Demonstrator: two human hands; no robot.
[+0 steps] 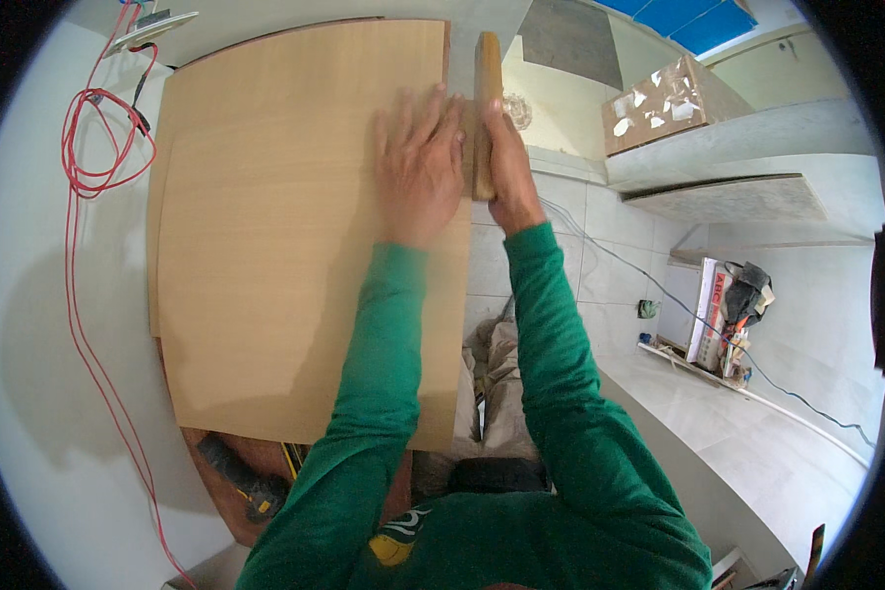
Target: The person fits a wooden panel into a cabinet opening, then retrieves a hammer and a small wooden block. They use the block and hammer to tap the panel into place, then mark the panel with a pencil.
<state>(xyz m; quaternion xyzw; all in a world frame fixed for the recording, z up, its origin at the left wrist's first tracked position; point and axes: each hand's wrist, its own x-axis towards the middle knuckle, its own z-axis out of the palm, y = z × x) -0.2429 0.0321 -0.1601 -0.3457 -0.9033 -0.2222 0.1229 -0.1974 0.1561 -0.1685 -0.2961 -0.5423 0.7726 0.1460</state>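
A large light-brown wooden panel (275, 236) lies flat in front of me. My left hand (421, 172), smeared by motion, is over the panel close to its right edge, palm down with fingers spread. Just beyond that edge, my right hand (511, 172) grips a long narrow wooden block (484, 118) from its right side. The block stands lengthwise along the panel's edge; whether it touches the edge I cannot tell.
A black and yellow power tool (246, 477) lies on a brown board below the panel's near left corner. Red wire (93, 187) hangs on the left wall. At right are a cardboard box (664, 106), a tiled floor with a thin cable, and a box of tools (723, 315).
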